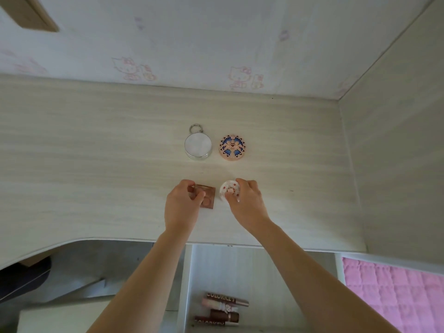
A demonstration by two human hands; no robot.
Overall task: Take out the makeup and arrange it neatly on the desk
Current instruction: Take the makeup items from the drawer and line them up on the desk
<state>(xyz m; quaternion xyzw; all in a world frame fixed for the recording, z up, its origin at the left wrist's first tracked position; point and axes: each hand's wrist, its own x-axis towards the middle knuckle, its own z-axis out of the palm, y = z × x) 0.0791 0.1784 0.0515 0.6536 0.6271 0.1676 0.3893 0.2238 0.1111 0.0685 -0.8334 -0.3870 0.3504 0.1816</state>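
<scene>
On the pale wood desk [96, 152] my left hand [182, 205] grips a square brown palette [208, 197] lying flat. Just to its right, my right hand [247, 200] pinches a small round white compact with red dots [228, 188], also on the desk. Behind them sit a round silver compact with a ring [198, 145] and a round pink compact with a blue pattern [232, 147], side by side. Below the desk edge, an open white drawer [240, 267] holds several lip-gloss tubes [222, 310].
A wall with cartoon-cat wallpaper [216, 44] stands behind the desk, and a side panel [396, 140] closes it on the right. A pink quilted cover [396, 296] lies at the lower right. The desk's front edge curves inward at the lower left.
</scene>
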